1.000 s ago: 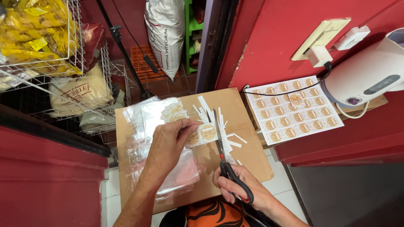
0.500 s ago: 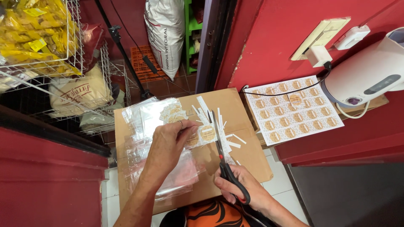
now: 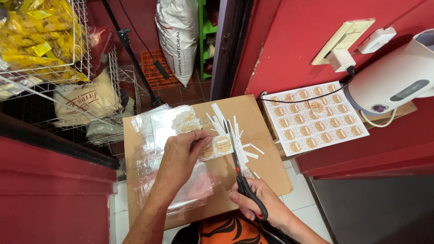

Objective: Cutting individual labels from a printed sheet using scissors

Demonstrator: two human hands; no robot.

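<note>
Scissors (image 3: 239, 167), blades parted, sit gripped in the right hand (image 3: 260, 205) near the cardboard's (image 3: 271, 171) right edge, cutting a label strip (image 3: 217, 147) pinched by the left hand's (image 3: 183, 158) fingers mid-cardboard.

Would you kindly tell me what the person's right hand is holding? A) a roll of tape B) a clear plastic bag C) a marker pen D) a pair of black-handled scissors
D: the right hand has its grip on black-handled scissors, blades pointing at the sticker strip held by the left hand.

Cardboard sheet (image 3: 266, 168); clear bags (image 3: 158, 135), paper strips (image 3: 251, 151)
</note>
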